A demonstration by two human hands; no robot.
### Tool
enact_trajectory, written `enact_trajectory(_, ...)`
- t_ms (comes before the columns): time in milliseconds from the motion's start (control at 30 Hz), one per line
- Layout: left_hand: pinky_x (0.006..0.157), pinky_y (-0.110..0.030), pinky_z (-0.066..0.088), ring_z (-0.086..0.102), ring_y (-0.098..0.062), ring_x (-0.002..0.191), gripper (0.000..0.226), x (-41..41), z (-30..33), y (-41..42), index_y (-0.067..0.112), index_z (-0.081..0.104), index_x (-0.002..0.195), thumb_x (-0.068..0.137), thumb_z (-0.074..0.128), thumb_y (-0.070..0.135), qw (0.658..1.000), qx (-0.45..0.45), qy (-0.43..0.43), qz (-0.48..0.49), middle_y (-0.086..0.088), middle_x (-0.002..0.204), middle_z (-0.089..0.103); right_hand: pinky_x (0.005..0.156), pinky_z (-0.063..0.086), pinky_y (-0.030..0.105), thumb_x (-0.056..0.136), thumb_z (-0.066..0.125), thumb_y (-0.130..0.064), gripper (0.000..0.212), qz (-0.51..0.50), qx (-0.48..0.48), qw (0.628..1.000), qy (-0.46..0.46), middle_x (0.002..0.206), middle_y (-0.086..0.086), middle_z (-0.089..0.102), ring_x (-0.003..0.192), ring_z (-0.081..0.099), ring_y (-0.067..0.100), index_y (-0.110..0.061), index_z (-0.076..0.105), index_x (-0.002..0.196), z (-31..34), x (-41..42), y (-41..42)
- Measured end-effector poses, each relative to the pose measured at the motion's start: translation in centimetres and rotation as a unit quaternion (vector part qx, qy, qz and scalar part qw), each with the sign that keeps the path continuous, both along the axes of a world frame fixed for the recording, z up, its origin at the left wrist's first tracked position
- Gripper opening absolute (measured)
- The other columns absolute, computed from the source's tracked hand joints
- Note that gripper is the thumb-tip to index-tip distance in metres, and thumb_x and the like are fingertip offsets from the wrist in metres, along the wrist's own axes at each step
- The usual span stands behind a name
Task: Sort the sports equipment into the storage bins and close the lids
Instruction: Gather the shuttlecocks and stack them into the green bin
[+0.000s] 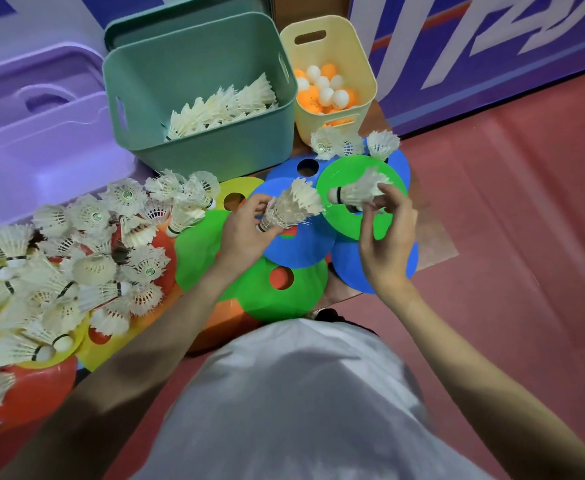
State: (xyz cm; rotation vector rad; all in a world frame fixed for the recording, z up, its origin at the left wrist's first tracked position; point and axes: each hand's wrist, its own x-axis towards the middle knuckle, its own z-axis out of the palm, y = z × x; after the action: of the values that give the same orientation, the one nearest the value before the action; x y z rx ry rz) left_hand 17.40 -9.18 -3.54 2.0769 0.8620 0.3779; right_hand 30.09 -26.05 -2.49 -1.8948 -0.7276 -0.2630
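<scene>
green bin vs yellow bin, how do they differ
The green bin is wide and holds white shuttlecocks; the yellow bin is narrower and holds orange and white ping pong balls. A green lid leans behind the green bin; no lid shows by the yellow bin. Both stand open, with cut-out handles.

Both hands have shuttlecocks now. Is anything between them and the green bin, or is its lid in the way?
Nothing visible blocks the way. The green bin is open, with its lid standing behind it. The left hand and right hand hold shuttlecocks over the flat cones, just in front of it.
</scene>
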Motion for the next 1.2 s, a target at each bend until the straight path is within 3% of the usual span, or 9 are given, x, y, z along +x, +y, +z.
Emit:
enact_trajectory(133, 0.076, -0.009, 0.047, 0.059, -0.001, 0.087, 0.047, 0.5, 0.2, -0.3, 0.006, 0.063, 0.111, 0.069, 0.084, 0.009, 1.000, -0.007, -0.007, -0.020, 0.009, 0.097, 0.063, 0.081, 0.040, 0.029, 0.087, 0.062, 0.001, 0.040, 0.096, -0.028, 0.995, -0.023, 0.095, -0.002, 0.061, 0.085, 0.053, 0.014, -0.017, 0.045, 0.119, 0.5, -0.8, 0.7)
enact_trajectory(300, 0.076, -0.015, 0.050, 0.061, -0.001, 0.086, 0.046, 0.8, -0.2, -0.7, 0.009, 0.062, 0.110, 0.069, 0.084, 0.007, 0.996, -0.076, 0.015, -0.037, 0.008, 0.097, 0.065, 0.077, 0.049, 0.043, 0.091, 0.061, -0.010, 0.020, 0.152, -0.075, 0.985, 0.016, 0.093, 0.004, 0.066, 0.084, 0.057, 0.019, -0.006, 0.060, 0.111, 0.1, -0.3, 1.3)
enact_trajectory(433, 0.078, -0.022, 0.052, 0.064, -0.010, 0.090, 0.049, 0.6, -0.8, -0.8, 0.011, 0.059, 0.110, 0.068, 0.084, 0.006, 0.993, -0.114, 0.009, -0.003, 0.003, 0.098, 0.066, 0.086, 0.046, 0.032, 0.091, 0.064, -0.021, 0.037, 0.188, -0.085, 0.978, 0.001, 0.108, 0.004, 0.065, 0.094, 0.056, 0.019, -0.003, 0.056, 0.122, 0.7, 0.9, 1.0)
enact_trajectory(533, 0.080, -0.022, 0.052, 0.063, -0.013, 0.091, 0.051, 0.8, -0.7, -0.9, 0.008, 0.058, 0.112, 0.068, 0.084, 0.005, 0.993, -0.115, 0.004, 0.013, 0.001, 0.100, 0.065, 0.090, 0.039, 0.023, 0.094, 0.058, -0.018, 0.033, 0.154, -0.076, 0.985, -0.023, 0.113, 0.010, 0.061, 0.097, 0.053, 0.024, 0.001, 0.055, 0.120, 0.2, 2.1, 0.2)
enact_trajectory(633, 0.078, -0.016, 0.051, 0.062, -0.011, 0.090, 0.052, 1.2, -0.7, -1.0, 0.006, 0.058, 0.114, 0.069, 0.084, 0.004, 0.993, -0.113, -0.002, 0.025, 0.001, 0.100, 0.064, 0.097, 0.039, 0.034, 0.094, 0.051, -0.012, 0.032, 0.069, -0.122, 0.990, -0.004, 0.119, 0.013, 0.057, 0.108, 0.048, 0.026, 0.001, 0.053, 0.123, -2.0, 4.0, -0.3)
enact_trajectory(733, 0.081, -0.021, 0.052, 0.062, -0.014, 0.093, 0.052, 1.5, -0.6, -1.2, 0.006, 0.058, 0.115, 0.070, 0.083, 0.004, 0.993, -0.112, -0.008, 0.033, 0.001, 0.100, 0.064, 0.108, 0.030, 0.039, 0.083, 0.056, -0.007, 0.062, 0.026, -0.219, 0.971, 0.091, 0.136, 0.019, 0.045, 0.126, 0.038, 0.032, 0.001, 0.035, 0.140, -4.2, 6.0, -0.1)
enact_trajectory(833, 0.082, -0.023, 0.052, 0.063, -0.014, 0.094, 0.050, 1.5, -0.4, -1.4, 0.007, 0.058, 0.115, 0.071, 0.082, 0.004, 0.993, -0.112, -0.007, 0.036, 0.004, 0.100, 0.064, 0.106, 0.032, 0.043, 0.079, 0.061, -0.005, 0.077, 0.013, -0.295, 0.947, 0.127, 0.134, 0.023, 0.046, 0.124, 0.041, 0.039, 0.004, 0.023, 0.145, -5.3, 7.3, 0.5)
enact_trajectory(1033, 0.082, -0.024, 0.052, 0.062, -0.013, 0.093, 0.050, 1.4, 0.3, -0.8, 0.008, 0.059, 0.116, 0.071, 0.081, 0.003, 0.995, -0.095, -0.008, 0.040, 0.007, 0.097, 0.064, 0.085, 0.041, 0.046, 0.081, 0.052, 0.002, 0.046, 0.007, -0.333, 0.939, 0.089, 0.104, 0.017, 0.064, 0.097, 0.056, 0.041, -0.002, 0.049, 0.127, -6.6, 7.9, 1.9)
enact_trajectory(1200, 0.077, -0.014, 0.049, 0.059, -0.004, 0.088, 0.048, 0.6, 2.0, 0.9, 0.008, 0.060, 0.118, 0.074, 0.080, 0.008, 0.998, -0.030, -0.009, 0.048, 0.011, 0.097, 0.063, 0.072, 0.043, 0.041, 0.089, 0.053, -0.004, 0.022, 0.039, -0.195, 0.980, -0.014, 0.092, 0.011, 0.064, 0.081, 0.057, 0.031, -0.007, 0.063, 0.108, -4.1, 6.1, 3.3)
